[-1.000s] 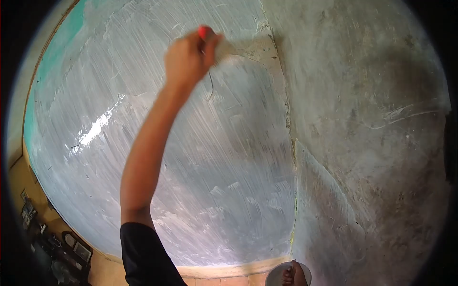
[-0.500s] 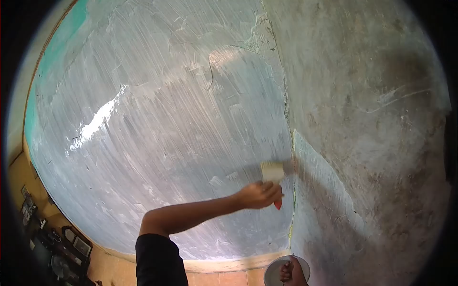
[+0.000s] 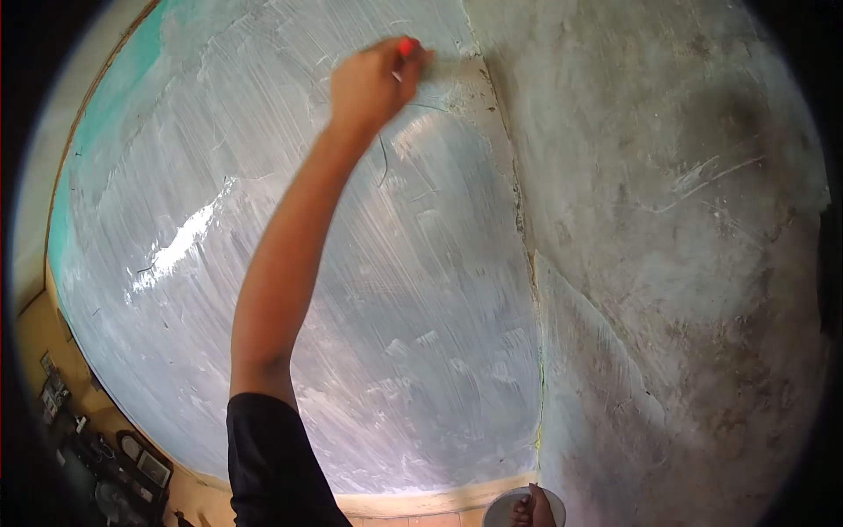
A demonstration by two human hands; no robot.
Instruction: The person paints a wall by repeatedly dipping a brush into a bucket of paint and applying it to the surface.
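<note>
My left hand point(image 3: 369, 83) is raised high against the wall, closed around a paintbrush whose red handle end point(image 3: 408, 46) shows above the fingers. The hand and blur hide most of the brush. Behind it, the wall point(image 3: 421, 272) has a wet, streaky pale grey-white coat, with a cracked, crumbling corner seam point(image 3: 518, 202) just to the right. Low at the bottom edge, my right hand point(image 3: 533, 509) is a fist over a pale round bucket point(image 3: 493, 514), gripping it. The frame cuts off the bucket's lower part.
Right of the seam stands a rough brownish-grey wall point(image 3: 667, 228) with a pale coated patch point(image 3: 588, 342) low beside the corner. A green strip point(image 3: 114, 105) borders the far left. Dark household items point(image 3: 97, 474) and a framed object point(image 3: 154, 467) stand at lower left.
My left hand has swung up and to the left with the paintbrush, from low beside the corner seam to the upper wall. My right hand stays at the bucket.
</note>
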